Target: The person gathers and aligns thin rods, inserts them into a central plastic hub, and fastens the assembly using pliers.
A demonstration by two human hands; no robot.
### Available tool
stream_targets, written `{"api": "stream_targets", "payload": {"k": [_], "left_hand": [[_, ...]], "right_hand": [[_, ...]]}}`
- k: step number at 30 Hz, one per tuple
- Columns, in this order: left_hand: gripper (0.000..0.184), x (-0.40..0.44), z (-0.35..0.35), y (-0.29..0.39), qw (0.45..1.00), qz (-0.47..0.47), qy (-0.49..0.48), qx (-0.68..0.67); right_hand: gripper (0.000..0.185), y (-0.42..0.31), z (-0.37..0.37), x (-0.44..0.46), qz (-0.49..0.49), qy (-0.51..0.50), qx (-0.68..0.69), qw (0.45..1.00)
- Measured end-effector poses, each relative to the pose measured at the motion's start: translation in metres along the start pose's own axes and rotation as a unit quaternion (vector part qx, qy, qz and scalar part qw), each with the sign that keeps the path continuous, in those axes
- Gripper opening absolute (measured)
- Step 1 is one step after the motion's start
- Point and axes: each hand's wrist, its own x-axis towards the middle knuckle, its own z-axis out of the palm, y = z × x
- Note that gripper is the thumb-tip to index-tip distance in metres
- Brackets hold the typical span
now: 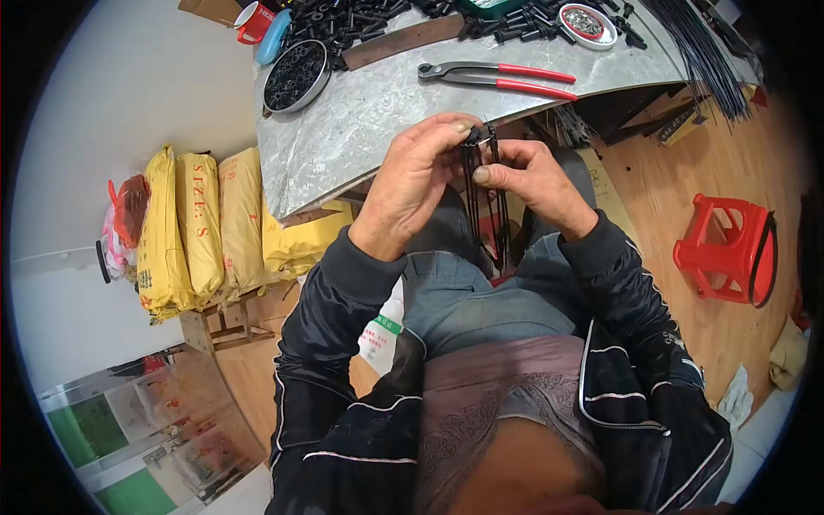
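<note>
My left hand [410,176] is closed, its thumb and fingers pinching a small black piece [473,136] at the top of a bundle of thin black strands [474,193]. Across from it, my right hand [534,178] is closed too, with thumb and fingers around the upper part of the strands. The bundle hangs down between my knees in front of the grey stone-patterned table. A thin pale glint shows between the fingertips; what it is I cannot make out.
Red-handled pincers [502,77] lie on the table [369,129]. Behind are a bowl of small black parts [296,77], a flat bar [403,43], black bolt-like pieces [524,26] and a small dish [588,24]. Long black rods [699,56] overhang the right edge. A red stool [725,249] stands right, yellow sacks [202,223] left.
</note>
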Motion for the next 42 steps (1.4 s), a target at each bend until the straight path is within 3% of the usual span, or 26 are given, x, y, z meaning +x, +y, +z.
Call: {"api": "stream_targets", "payload": {"k": [13,15,22,31,33,37,39,42], "left_hand": [[0.023,-0.011,-0.005,-0.005,0.999,0.016,0.022,-0.039],[0.023,-0.012,-0.004,-0.004,0.999,0.023,0.033,-0.021],[0.02,-0.014,-0.001,-0.002,0.997,0.062,0.038,0.0],[0.024,-0.024,0.003,-0.007,0.972,0.145,0.072,0.17],[0.027,-0.025,0.008,-0.014,0.964,0.199,0.079,0.16],[0.029,-0.03,0.003,-0.012,0.973,0.171,0.074,0.14],[0.029,-0.028,0.0,-0.014,0.975,0.17,0.068,0.125],[0.029,-0.029,0.003,-0.015,0.978,0.175,0.064,0.099]], "right_hand": [[0.022,-0.002,0.01,-0.002,-0.016,-0.014,-0.013,1.0],[0.025,-0.007,0.008,-0.003,0.033,-0.031,-0.045,0.998],[0.023,-0.005,0.013,-0.002,0.037,-0.024,-0.031,0.999],[0.019,-0.004,0.015,-0.003,0.042,-0.006,-0.015,0.999],[0.02,-0.002,0.018,-0.004,0.015,-0.001,-0.014,1.0],[0.022,-0.013,0.013,-0.009,0.018,0.009,0.04,0.999],[0.024,-0.009,0.011,-0.011,-0.04,0.016,-0.075,0.996],[0.023,-0.01,0.028,-0.018,-0.111,0.103,-0.144,0.978]]}}
